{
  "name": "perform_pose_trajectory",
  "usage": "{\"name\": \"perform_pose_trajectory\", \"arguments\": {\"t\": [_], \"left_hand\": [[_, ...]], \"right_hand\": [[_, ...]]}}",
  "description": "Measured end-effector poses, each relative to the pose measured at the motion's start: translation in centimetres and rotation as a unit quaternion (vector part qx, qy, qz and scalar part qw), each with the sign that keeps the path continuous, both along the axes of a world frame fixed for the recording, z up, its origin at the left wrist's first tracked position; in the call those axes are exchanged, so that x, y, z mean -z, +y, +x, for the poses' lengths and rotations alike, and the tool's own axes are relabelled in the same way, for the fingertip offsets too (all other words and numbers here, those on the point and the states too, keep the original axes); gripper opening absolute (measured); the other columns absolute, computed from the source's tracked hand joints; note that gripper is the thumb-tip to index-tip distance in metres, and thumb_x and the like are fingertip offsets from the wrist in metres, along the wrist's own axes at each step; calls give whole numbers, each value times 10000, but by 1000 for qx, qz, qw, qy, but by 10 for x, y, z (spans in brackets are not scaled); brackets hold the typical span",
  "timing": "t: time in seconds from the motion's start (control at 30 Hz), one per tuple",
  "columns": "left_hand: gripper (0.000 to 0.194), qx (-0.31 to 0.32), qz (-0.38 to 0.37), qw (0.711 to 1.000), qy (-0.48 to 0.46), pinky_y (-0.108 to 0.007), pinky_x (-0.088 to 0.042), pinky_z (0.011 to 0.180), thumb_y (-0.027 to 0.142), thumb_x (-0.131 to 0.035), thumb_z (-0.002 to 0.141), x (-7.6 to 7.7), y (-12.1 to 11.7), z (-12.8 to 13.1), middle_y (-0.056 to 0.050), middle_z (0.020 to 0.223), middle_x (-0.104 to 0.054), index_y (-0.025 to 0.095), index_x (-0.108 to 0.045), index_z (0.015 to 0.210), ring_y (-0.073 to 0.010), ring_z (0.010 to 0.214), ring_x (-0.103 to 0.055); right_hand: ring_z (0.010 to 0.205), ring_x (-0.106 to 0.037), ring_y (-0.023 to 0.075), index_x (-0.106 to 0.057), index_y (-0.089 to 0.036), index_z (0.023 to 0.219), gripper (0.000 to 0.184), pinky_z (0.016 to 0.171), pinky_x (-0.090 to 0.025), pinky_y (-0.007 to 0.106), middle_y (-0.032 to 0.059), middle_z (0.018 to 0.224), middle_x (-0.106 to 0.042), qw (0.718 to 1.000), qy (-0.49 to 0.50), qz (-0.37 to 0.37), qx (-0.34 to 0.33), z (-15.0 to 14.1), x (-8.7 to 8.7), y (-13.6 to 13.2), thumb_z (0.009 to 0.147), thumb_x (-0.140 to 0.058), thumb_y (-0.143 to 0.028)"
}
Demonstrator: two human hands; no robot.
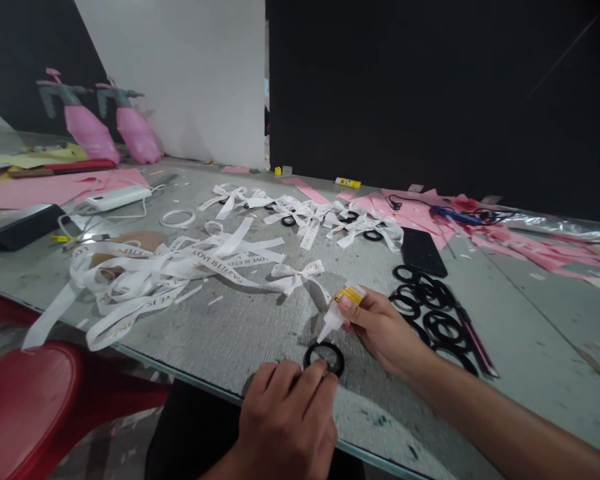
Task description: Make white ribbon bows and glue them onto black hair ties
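My right hand (387, 327) is closed around a small glue bottle (347, 295) with a yellow label. The bottle tilts nozzle-down, its tip just over the far rim of a black hair tie (341, 359) lying on the table. My left hand (293, 410) has its fingers bent over the near side of that hair tie, gripping it; the fingertips are partly hidden. Just beyond sits a white ribbon bow (296, 277). To the right of my right hand lies a pile of black hair ties (445, 327).
Loose printed white ribbon (145, 283) spreads over the left of the table (525, 360). Finished-looking bows on hair ties (307, 220) lie farther back, near a black phone (423, 252). Pink scraps (530, 250), a blue glue gun (455, 215), pink spray bottles (137, 133) and a red stool (25, 407) surround.
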State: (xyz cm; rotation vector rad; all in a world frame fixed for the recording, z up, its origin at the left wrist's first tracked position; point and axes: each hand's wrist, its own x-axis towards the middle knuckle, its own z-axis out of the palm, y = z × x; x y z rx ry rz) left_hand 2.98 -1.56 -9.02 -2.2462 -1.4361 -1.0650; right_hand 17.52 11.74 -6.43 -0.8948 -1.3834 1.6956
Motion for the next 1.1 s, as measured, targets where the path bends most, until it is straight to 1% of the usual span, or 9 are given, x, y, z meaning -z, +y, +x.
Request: {"name": "perform_pose_trajectory", "arguments": {"t": [0.37, 0.6, 0.87, 1.1], "left_hand": [[285, -5, 5, 1000, -6, -378, -347, 655, 161, -556, 774, 1, 0, 1, -37, 1087, -710, 135, -681, 1029, -201, 770, -533], [284, -6, 3, 1000, -5, -380, -351, 650, 158, -556, 772, -2, 0, 2, -41, 1085, -711, 129, -682, 1025, -204, 768, -535], [304, -9, -5, 1000, -2, -386, -355, 654, 162, -567, 772, -1, -1, 2, -42, 1105, -708, 126, -679, 1052, -212, 789, -537], [301, -6, -4, 1000, -2, -391, -364, 664, 175, -578, 777, 1, -2, 2, -42, 1105, -708, 125, -678, 1056, -213, 792, -539]], "right_hand": [[573, -398, 104, -589, -174, 712, 314, 546, -307, 247, -27, 620, -487, 999, 3, -26, 19, -1, -3, 0, 729, -777, -425], [565, -393, 110, -589, -178, 704, 333, 539, -307, 256, -27, 617, -482, 999, 2, -26, 26, -2, -7, -1, 713, -780, -451], [602, -403, 111, -585, -182, 767, 279, 560, -311, 257, -23, 657, -488, 1000, -10, 9, -5, -1, -1, -2, 812, -706, -429], [612, -407, 115, -588, -180, 795, 280, 580, -327, 267, -20, 677, -492, 999, -26, 19, -12, 2, -2, -4, 815, -698, -437]]}}
